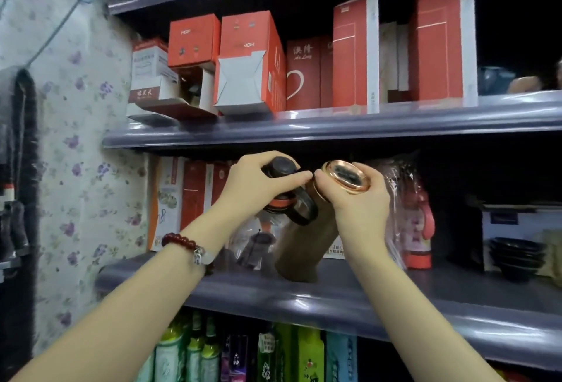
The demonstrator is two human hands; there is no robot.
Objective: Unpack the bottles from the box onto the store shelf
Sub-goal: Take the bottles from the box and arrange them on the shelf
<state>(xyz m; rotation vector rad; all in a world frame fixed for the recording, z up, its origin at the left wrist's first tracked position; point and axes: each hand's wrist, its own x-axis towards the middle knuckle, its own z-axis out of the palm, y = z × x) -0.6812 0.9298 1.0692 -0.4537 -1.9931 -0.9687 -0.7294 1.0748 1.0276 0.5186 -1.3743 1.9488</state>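
Note:
My left hand grips the black cap of a clear bottle with an orange ring and a black carry loop. My right hand holds the copper-coloured lid end of a tall brown bottle. Both bottles rest tilted on the grey middle shelf, side by side and touching near their tops. A red bottle wrapped in clear plastic stands just to the right, behind my right hand. The box the bottles came from is out of view.
Red and white product boxes fill the shelf above, and more boxes stand at the left of the middle shelf. Stacked dark bowls sit at the right. Green drink bottles line the shelf below. Floral wallpaper covers the left wall.

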